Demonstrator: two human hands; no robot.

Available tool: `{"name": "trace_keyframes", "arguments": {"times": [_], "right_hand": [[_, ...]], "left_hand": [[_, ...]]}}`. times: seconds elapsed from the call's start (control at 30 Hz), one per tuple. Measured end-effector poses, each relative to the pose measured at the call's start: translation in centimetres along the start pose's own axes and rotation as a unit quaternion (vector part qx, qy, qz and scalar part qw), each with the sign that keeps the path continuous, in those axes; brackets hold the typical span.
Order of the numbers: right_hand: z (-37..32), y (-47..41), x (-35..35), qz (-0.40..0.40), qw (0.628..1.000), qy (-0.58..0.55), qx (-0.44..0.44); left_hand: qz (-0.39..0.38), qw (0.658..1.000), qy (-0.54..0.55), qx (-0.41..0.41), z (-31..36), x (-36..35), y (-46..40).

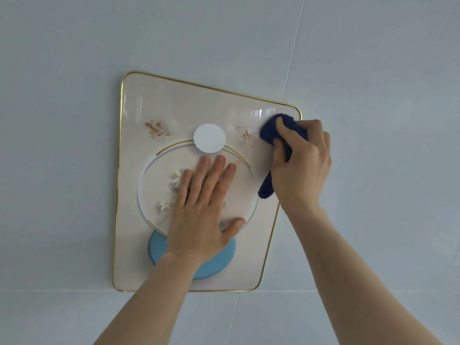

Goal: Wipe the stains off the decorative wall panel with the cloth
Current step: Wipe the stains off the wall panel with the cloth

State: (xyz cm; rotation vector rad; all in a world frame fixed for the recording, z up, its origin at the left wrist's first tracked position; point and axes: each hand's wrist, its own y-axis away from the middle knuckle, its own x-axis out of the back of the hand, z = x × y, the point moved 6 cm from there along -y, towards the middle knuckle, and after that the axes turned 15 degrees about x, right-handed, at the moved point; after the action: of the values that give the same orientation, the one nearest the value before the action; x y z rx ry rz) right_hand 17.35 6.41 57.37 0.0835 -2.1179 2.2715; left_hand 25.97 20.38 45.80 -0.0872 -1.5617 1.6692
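Panel (139, 100) of cream colour with a thin gold rim hangs on a pale tiled wall (74, 58), seen from below and at a slant. Its face carries a white disc (209, 138) near the top, a large pale ring with small white flowers (164, 204) inside it, and a light blue disc (159, 247) at the bottom.

The left hand (201, 215) lies flat and open on the ring, fingers spread and pointing up, palm pressed to the surface and partly covering the blue disc.

The right hand (302, 165) is closed around a dark blue cloth (270, 131), bunched up, and presses it against the panel close to its upper right corner. A tail of the cloth hangs out below the hand.

A brown stain (156, 129) sits on the upper left part of the panel, well apart from the cloth. A fainter brownish smear (246, 136) lies just beside the cloth, between it and the white disc.
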Motion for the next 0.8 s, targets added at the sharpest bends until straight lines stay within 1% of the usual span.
{"name": "trace_keyframes", "arguments": {"times": [0.1, 0.2, 0.27, 0.4, 0.5, 0.6, 0.67, 0.7, 0.73, 0.8], "right_hand": [[-0.4, 1.1, -0.3, -0.005, 0.999, 0.023, 0.047], [-0.4, 3.3, -0.3, -0.029, 0.994, 0.041, 0.1], [-0.3, 5.1, -0.1, -0.05, 0.991, 0.047, 0.11], [-0.4, 9.2, 0.3, -0.09, 0.991, 0.046, 0.09], [-0.4, 11.3, 0.7, -0.134, 0.987, 0.041, 0.075], [-0.4, 11.4, 1.2, -0.183, 0.981, 0.02, 0.057], [-0.3, 10.4, 1.7, -0.21, 0.978, 0.0, 0.018], [-0.1, 9.6, 2.0, -0.213, 0.977, -0.017, -0.011], [0.1, 8.7, 2.4, -0.199, 0.979, -0.036, -0.037], [0.0, 6.2, 3.7, -0.126, 0.989, -0.056, -0.061]], "left_hand": [[0.01, 1.0, -0.002, 0.002, 0.1, 0.0, 0.1], [0.014, 1.0, -0.004, 0.003, 0.2, 0.1, 0.1], [0.015, 1.0, -0.003, 0.005, 0.2, 0.1, 0.1], [0.014, 1.0, 0.002, 0.014, 0.5, 0.5, 0.1], [0.01, 1.0, 0.001, 0.022, 0.7, 1.0, 0.1], [-0.002, 1.0, -0.005, 0.031, 1.2, 1.8, 0.2], [-0.008, 0.999, -0.004, 0.031, 1.5, 2.5, 0.2], [-0.006, 1.0, -0.004, 0.028, 1.5, 2.9, 0.1], [-0.003, 1.0, -0.005, 0.023, 1.5, 3.3, 0.0], [0.006, 1.0, -0.01, 0.016, 1.4, 4.0, -0.2]]}}
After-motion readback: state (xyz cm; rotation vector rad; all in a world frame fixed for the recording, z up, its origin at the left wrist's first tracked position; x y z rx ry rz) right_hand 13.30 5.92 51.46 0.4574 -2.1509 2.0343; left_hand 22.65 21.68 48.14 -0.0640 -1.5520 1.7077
